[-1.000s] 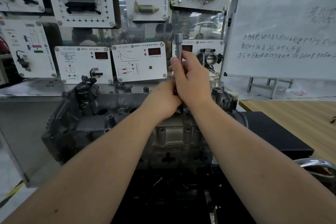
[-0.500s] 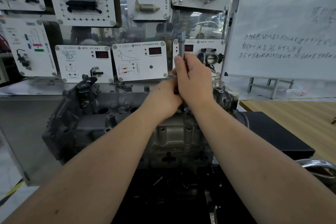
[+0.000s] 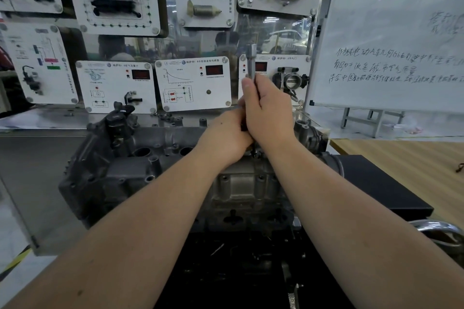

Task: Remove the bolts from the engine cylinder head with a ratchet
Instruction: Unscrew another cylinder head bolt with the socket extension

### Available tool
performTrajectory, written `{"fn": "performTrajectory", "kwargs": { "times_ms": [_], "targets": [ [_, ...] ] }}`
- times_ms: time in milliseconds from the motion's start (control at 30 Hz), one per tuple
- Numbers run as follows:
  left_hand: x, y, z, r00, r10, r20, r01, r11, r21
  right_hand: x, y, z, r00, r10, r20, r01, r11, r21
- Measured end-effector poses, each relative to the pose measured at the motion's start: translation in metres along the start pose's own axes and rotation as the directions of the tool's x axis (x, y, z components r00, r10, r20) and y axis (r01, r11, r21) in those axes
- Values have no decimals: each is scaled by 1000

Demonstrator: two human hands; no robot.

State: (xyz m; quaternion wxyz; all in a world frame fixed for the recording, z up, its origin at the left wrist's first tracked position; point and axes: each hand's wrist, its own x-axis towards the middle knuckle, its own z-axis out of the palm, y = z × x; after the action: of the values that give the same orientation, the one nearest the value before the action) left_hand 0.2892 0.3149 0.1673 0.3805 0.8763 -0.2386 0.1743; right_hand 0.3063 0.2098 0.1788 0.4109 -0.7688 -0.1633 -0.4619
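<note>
Currently the upright ratchet extension (image 3: 251,63) is gripped by the right hand (image 3: 267,110) and steadied low by the curled left hand (image 3: 227,137); it should be kept square over the cylinder head (image 3: 140,165) bolt.

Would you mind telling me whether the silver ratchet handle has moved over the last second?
Yes. The silver ratchet handle has shifted slightly right: its top sat left of the throttle panel's red display and now overlaps it.

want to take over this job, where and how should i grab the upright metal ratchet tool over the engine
Grip the slim upright metal ratchet tool on its bare shank just above the right hand, coming from above and the near side. It stands near vertical over the grey cast engine cylinder head, and both hands cover its lower part, so only the top is free.
</note>
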Motion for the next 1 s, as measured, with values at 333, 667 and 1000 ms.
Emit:
{"fn": "performTrajectory", "kwargs": {
  "times_ms": [333, 667, 1000],
  "targets": [
    [-1, 0, -2, 999, 42, 8, -42, 999, -5, -3, -3, -1, 993, 89, 71, -100, 979, 178],
    [-2, -1, -1, 998, 33, 53, -31, 999, -31, 1, 2, 1, 991, 117, 60, -123, 988, 96],
    [0, 1, 0, 1000, 7, 13, -8, 1000, 28, -1, -1, 0, 999, 36, -1, -36, 999, 21]
  ]
}}
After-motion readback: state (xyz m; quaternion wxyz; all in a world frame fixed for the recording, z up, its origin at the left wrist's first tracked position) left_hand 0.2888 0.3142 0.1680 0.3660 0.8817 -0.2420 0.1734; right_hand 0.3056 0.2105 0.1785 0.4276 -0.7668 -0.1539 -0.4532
